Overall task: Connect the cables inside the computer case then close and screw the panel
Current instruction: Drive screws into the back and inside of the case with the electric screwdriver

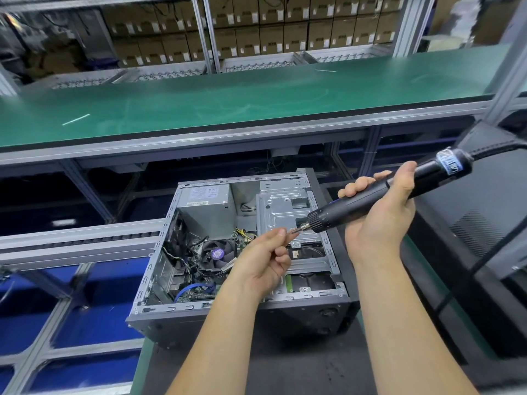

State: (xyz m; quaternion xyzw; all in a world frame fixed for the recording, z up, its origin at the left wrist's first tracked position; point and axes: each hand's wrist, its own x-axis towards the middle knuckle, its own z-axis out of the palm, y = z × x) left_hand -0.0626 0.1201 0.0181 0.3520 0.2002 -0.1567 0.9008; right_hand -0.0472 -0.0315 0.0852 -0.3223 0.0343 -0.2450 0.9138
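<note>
Screw-loading step: R hand (379,212) grips electric screwdriver (370,199); L hand (263,259) fingers (278,233) pinch at bit tip, screw unclear. Computer case (242,280) open; panel next, likely.

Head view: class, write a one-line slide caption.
Right hand grips black electric screwdriver; left hand pinches at its bit above open grey computer case.

computer case (242,280): 1 | electric screwdriver (370,199): 1 | hands: 2 | side panel (484,223): 1
</note>
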